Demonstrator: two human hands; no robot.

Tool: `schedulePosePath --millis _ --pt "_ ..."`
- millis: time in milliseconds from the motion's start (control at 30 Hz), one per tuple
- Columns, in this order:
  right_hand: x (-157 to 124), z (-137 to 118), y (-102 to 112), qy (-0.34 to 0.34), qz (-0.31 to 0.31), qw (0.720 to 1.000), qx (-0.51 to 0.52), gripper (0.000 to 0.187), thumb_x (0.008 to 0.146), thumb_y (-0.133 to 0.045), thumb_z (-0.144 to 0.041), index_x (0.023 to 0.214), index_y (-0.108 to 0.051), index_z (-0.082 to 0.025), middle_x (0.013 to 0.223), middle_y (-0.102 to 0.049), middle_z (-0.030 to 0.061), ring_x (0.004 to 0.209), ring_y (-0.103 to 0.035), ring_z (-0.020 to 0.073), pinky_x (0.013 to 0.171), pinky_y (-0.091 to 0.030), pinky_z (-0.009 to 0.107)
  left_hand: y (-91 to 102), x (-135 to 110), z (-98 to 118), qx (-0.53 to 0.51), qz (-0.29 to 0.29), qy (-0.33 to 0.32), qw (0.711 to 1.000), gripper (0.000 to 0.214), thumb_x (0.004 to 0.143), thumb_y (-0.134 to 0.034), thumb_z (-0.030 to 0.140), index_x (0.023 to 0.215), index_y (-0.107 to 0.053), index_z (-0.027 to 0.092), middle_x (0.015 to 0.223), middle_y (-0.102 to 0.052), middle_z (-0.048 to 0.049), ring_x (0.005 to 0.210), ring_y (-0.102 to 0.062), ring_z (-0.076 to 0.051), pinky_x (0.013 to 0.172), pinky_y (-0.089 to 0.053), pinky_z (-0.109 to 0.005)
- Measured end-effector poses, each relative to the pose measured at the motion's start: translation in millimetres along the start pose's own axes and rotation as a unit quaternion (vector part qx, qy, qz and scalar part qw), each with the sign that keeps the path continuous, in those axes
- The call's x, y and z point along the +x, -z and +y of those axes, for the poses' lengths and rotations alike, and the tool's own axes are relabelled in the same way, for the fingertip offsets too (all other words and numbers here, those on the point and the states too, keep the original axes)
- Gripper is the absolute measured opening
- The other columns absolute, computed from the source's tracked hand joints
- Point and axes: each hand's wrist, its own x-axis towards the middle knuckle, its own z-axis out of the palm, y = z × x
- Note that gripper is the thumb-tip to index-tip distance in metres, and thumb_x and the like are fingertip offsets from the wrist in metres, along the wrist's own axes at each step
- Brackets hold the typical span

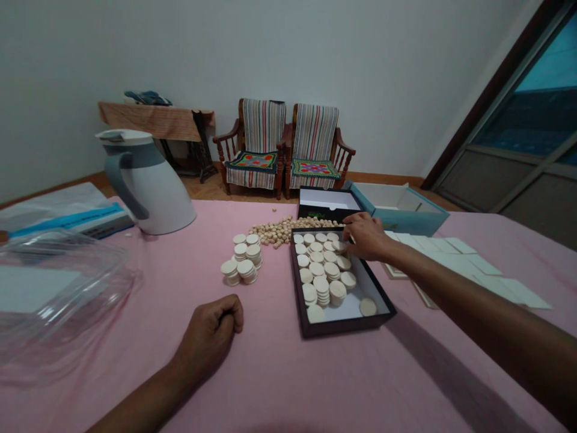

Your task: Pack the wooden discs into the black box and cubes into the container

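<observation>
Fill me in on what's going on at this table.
A person is handling pale round discs. Their right hand reaches into the far right part of a dark open box holding many of them; whether it grips one is unclear. The left hand rests in a loose fist on the pink cloth. Other discs stand in short stacks left of the box, near a heap of small wooden pieces.

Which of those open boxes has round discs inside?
The nearer dark box, right hand over its edge; the farther dark box and blue box show none.
</observation>
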Motion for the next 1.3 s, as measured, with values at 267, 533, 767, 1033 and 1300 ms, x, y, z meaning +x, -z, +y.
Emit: schedulePosePath --millis 267,533,767,1033,1300 --pt "-4.3 -6.7 -6.2 0.021 0.010 0.999 -0.039 0.025 0.071 -0.055 -0.014 0.086 -0.076 -0.018 0.133 -0.053 0.0120 0.123 -0.035 0.0324 0.091 -0.030 0.045 -0.5 -0.5 -2.5 0.001 -0.003 -0.009 1.000 0.017 0.065 -0.033 0.015 0.057 -0.048 0.019 0.052 -0.049 0.0032 0.050 -0.045 -0.012 0.052 -0.033 -0.022" --pt "-4.7 -2.2 0.5 0.001 0.008 1.000 -0.007 0.031 0.070 -0.058 -0.017 0.097 -0.073 -0.021 0.140 -0.048 0.0094 0.128 -0.032 0.0329 0.094 -0.031 0.047 -0.1 -0.5 -3.1 0.012 -0.005 -0.007 1.000 0.018 0.065 -0.033 0.015 0.056 -0.048 0.019 0.051 -0.047 0.0031 0.050 -0.045 -0.012 0.052 -0.033 -0.023" --pt "-1.7 -6.0 -9.3 0.042 -0.009 0.998 -0.055 0.038 0.067 -0.059 -0.018 0.103 -0.071 -0.014 0.145 -0.042 0.0141 0.134 -0.024 0.0352 0.100 -0.026 0.051 -0.3 -0.7 -4.2 0.008 -0.008 0.001 1.000 0.018 0.065 -0.034 0.015 0.057 -0.049 0.019 0.052 -0.048 0.0029 0.050 -0.045 -0.012 0.053 -0.033 -0.023" --pt "0.2 -6.2 -13.7 0.019 -0.001 0.999 -0.043 0.039 0.067 -0.056 -0.017 0.103 -0.071 -0.014 0.142 -0.046 0.0140 0.132 -0.028 0.0338 0.099 -0.027 0.049 -0.2 0.2 -1.6 0.006 -0.007 -0.004 1.000 0.018 0.066 -0.034 0.016 0.057 -0.049 0.019 0.051 -0.046 0.0029 0.050 -0.043 -0.012 0.053 -0.032 -0.023" --pt "0.3 -8.6 -9.0 0.012 -0.003 1.000 -0.019 0.034 0.067 -0.059 -0.017 0.098 -0.072 -0.017 0.141 -0.047 0.0111 0.131 -0.029 0.0324 0.099 -0.027 0.048 0.0 0.5 0.4 0.002 -0.011 0.002 1.000 0.018 0.065 -0.033 0.015 0.057 -0.049 0.019 0.052 -0.048 0.0026 0.050 -0.045 -0.012 0.053 -0.033 -0.023"
